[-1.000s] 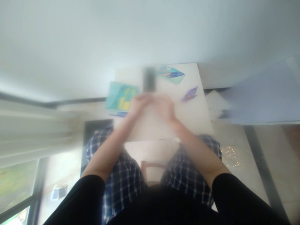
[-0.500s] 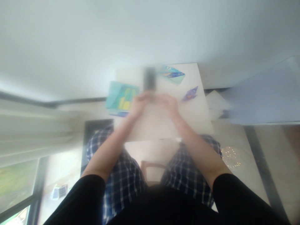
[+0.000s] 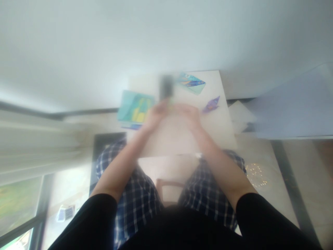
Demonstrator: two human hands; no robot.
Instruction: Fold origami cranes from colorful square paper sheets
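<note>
The picture is blurred throughout. My left hand (image 3: 155, 114) and my right hand (image 3: 189, 115) are close together over a small white table (image 3: 221, 118), fingers curled inward toward each other. A hint of yellow-green shows between the fingertips, too smeared to name. Just beyond the hands stands a dark upright object (image 3: 166, 86).
A teal and yellow booklet (image 3: 135, 108) hangs over the table's left edge. A teal packet (image 3: 191, 83) lies at the far side and a purple folded paper shape (image 3: 211, 105) at the right. A pale blue sheet (image 3: 291, 107) spreads to the right. Checked trousers and floor show below.
Both hands have slid a little farther from me, toward the dark object, and drawn closer together. Nothing else on the table has moved.
</note>
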